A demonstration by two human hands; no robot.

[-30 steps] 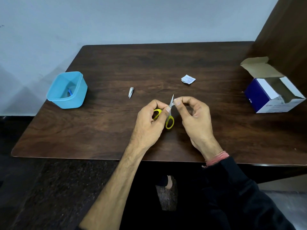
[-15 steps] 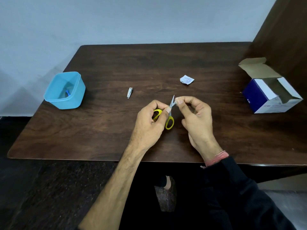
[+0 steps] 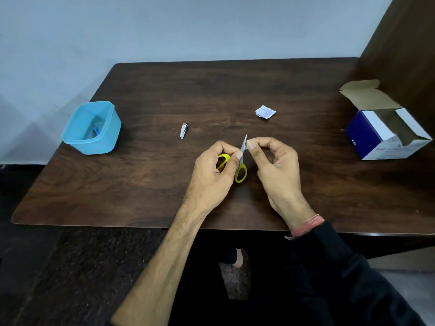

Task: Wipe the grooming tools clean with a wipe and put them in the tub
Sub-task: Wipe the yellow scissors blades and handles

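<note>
- Head view: one pair of yellow-handled scissors [image 3: 240, 169], one nail clipper [image 3: 183, 131], one torn wipe sachet [image 3: 265, 112], one blue tub [image 3: 92, 128] and one open carton [image 3: 386, 135] are counted on the table [image 3: 146, 184].
- The scissors are gripped at the handles by the left hand [image 3: 213, 171], blades up.
- The blades are pinched by the right hand [image 3: 276, 168], fingers curled; a wipe cannot be made out.
</note>
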